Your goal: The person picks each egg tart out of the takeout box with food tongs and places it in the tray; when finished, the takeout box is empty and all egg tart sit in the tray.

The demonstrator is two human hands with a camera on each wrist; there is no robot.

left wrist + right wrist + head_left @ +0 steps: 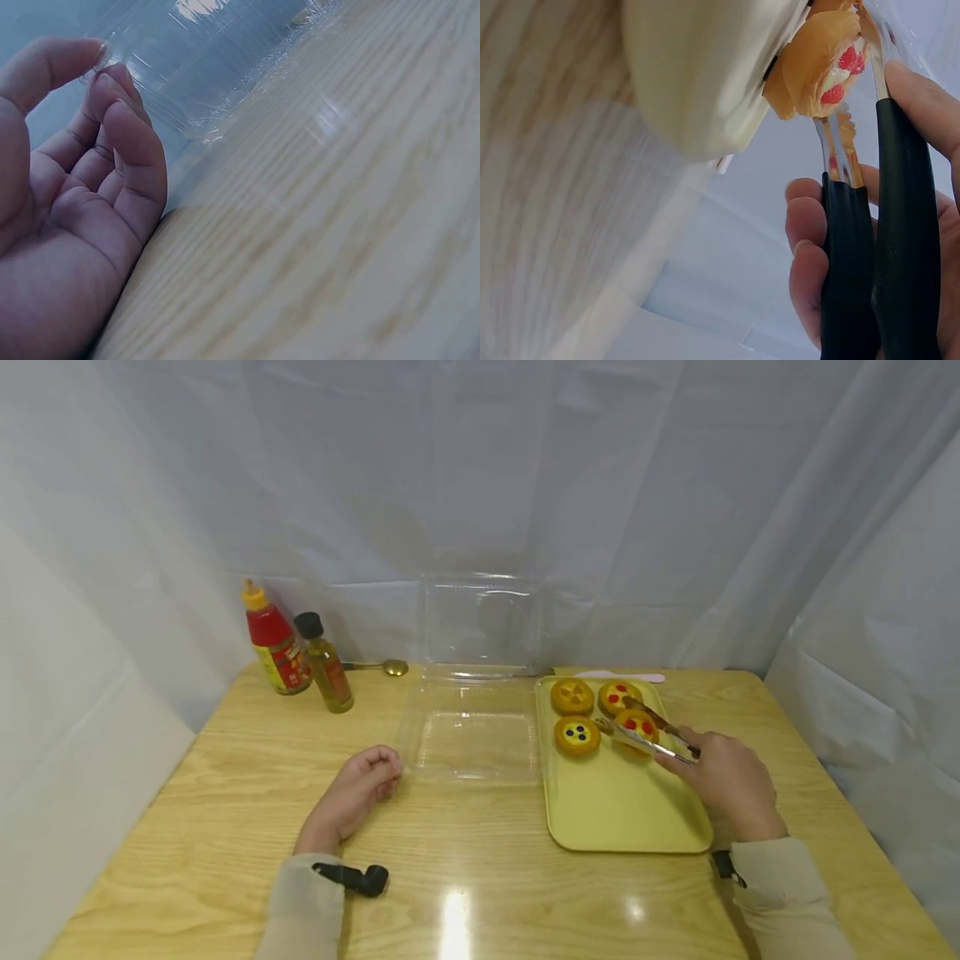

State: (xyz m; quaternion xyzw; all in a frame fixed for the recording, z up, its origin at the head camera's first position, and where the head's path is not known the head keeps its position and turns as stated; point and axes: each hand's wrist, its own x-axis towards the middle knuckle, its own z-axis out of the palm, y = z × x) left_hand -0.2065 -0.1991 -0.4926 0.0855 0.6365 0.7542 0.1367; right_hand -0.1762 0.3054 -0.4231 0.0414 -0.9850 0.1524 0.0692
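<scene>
My left hand (358,792) pinches the near-left rim of a clear plastic clamshell container (225,67) between thumb and fingertips. The container's lid (483,618) stands open behind its base. In my right hand (729,781) are black-handled tongs (907,225). Their metal ends reach over a yellow tray (618,810), one on either side of the near-right tart (637,727), which has red berries. Another red-berry tart (618,697) sits behind it. To the left are a tart with dark blue berries (577,736) and one with yellow-orange topping (572,697).
A red sauce bottle (277,647) and an oil bottle with a black cap (327,672) stand at the back left. A gold spoon (395,667) lies beside them. Behind the tray is a pale pink utensil (637,677). White curtains (480,468) surround the wooden table (480,860).
</scene>
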